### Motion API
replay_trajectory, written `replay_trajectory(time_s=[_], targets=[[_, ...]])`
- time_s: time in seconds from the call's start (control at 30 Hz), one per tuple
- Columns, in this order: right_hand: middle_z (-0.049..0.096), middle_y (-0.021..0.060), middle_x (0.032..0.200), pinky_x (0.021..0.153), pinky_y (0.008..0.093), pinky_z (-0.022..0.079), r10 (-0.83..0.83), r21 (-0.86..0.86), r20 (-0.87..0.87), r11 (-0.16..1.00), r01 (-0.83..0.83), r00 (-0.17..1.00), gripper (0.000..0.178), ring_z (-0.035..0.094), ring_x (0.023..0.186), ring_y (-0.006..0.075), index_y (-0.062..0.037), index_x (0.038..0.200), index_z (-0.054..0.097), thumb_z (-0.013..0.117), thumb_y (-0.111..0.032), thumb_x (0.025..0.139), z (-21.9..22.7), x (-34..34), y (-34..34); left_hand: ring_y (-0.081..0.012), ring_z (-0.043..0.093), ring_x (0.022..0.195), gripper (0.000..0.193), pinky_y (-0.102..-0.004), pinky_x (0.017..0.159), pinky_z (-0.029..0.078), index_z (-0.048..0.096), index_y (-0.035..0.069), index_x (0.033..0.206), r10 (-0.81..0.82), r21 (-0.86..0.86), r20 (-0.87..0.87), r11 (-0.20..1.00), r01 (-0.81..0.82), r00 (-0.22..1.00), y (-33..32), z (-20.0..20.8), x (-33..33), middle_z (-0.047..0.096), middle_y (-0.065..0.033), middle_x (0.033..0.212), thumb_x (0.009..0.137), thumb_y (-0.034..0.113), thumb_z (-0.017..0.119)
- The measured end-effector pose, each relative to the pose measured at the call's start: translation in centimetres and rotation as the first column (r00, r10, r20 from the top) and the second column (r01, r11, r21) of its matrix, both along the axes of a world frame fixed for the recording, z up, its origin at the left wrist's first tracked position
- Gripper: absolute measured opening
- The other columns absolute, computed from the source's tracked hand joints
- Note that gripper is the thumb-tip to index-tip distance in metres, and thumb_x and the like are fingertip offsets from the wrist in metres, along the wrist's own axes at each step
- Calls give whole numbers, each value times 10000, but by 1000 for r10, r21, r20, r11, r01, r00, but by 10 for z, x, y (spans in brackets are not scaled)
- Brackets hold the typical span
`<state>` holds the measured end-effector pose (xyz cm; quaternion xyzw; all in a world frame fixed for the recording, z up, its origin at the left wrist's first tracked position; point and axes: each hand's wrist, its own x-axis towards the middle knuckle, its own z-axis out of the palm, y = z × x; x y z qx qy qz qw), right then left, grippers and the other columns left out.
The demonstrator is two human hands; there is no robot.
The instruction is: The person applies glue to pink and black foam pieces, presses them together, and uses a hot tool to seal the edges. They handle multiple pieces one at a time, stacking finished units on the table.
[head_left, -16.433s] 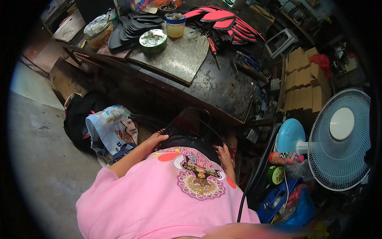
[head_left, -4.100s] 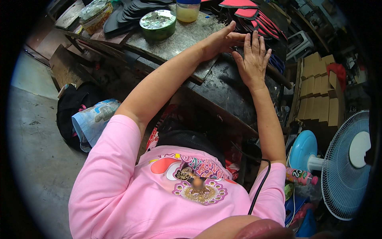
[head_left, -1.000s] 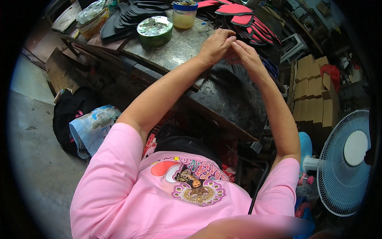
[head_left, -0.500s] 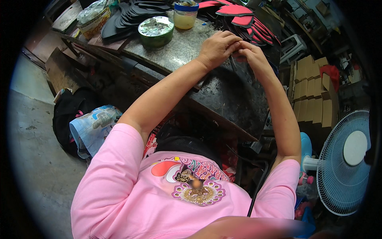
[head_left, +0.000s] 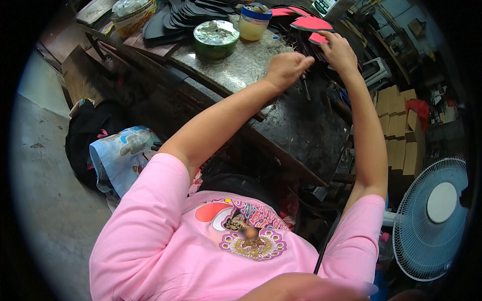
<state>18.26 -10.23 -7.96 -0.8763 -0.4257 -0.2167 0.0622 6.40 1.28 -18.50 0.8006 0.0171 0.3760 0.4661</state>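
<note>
My left hand [head_left: 288, 69] is curled closed over the bench, thumb and index finger pointing right. Whatever lies in its fingers, if anything, is hidden or too small to make out. My right hand [head_left: 342, 54] reaches to the far right of the bench. Its thumb and fingers close at the edge of a pinkish-red, black-edged cut piece [head_left: 317, 38]. More curved red pieces [head_left: 307, 23] lie in a pile just beyond it. A thin metal-tipped tool [head_left: 307, 89] lies on the dark board [head_left: 291, 130] below my hands.
A green tub [head_left: 216, 47] and a blue-rimmed jar [head_left: 252, 28] stand on the bench, beside stacked black cut pieces [head_left: 186, 20]. A patterned yellow tub [head_left: 133, 22] sits far left. Cardboard boxes [head_left: 396, 123] and a standing fan [head_left: 431, 220] are at the right.
My hands, together before, are now apart. The right moved away and up to the red pieces; the left stays over the bench. The whole view has shifted slightly.
</note>
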Motion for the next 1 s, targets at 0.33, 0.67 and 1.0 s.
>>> replay_trajectory(time_s=[0.33,0.67,1.0], targets=[[328,106,1543,1100,586,300,-104,-350,93,928,130,990,485,294,1421,337,-235,1324,587,612,-453,891,-38,28,66,-318,663,800,191,-421,730,512,578,89,1039,-53,48,47,998,50,997,-5,-6,1,676,-104,820,853,105,621],[403,179,1472,1063,370,385,380,497,36,796,-347,924,601,469,1294,290,-26,1439,411,610,-289,936,1,-6,0,-343,645,909,342,-441,790,505,584,78,1091,-78,77,7,994,78,997,-6,-4,-3,664,-141,999,844,290,689],[494,118,1359,1032,429,433,885,920,-242,79,384,398,510,526,1187,224,-1,1468,326,416,-216,1014,-66,-98,-66,-210,565,1127,775,-337,966,448,423,6,1417,-370,129,110,926,356,922,-9,13,-9,613,-130,1207,828,379,761]])
